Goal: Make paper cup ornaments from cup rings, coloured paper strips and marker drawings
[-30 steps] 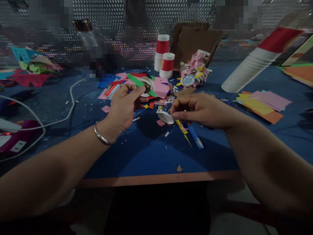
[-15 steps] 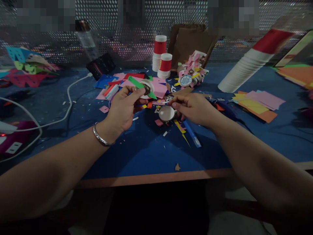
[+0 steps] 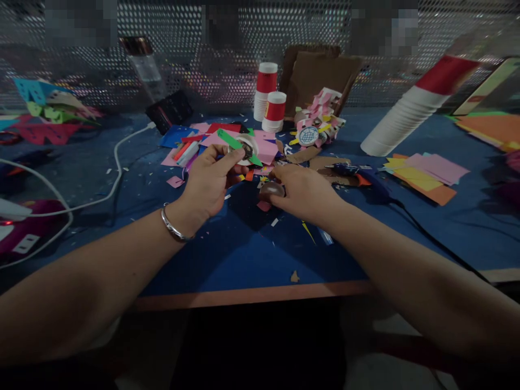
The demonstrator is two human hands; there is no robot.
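My left hand (image 3: 209, 176), a silver bangle at its wrist, is closed with thumb and fingers pinching a white round piece (image 3: 251, 146). A green paper strip (image 3: 228, 137) crosses this piece, and its centre looks dark brown. To the right, my right hand (image 3: 304, 189) curls round a small shallow round disc (image 3: 272, 190) with a rim, thumb at its near side. The disc now looks brownish and shaded; its far side is hidden by the fingers. Under the right wrist lies a blue pen (image 3: 326, 236), mostly covered.
Paper scraps and markers (image 3: 187, 154) lie behind the left hand. Cup stacks (image 3: 266, 86), a leaning cup stack (image 3: 406, 114), cardboard (image 3: 325, 81) and a pink paper model (image 3: 320, 122) stand behind. A blue-handled corded tool (image 3: 371, 181) lies right; a white cable (image 3: 116, 162) runs left.
My right hand has moved left and closed over the round disc, which has tilted and darkened. The corded tool shows more fully. My left hand keeps its hold, nearly still.
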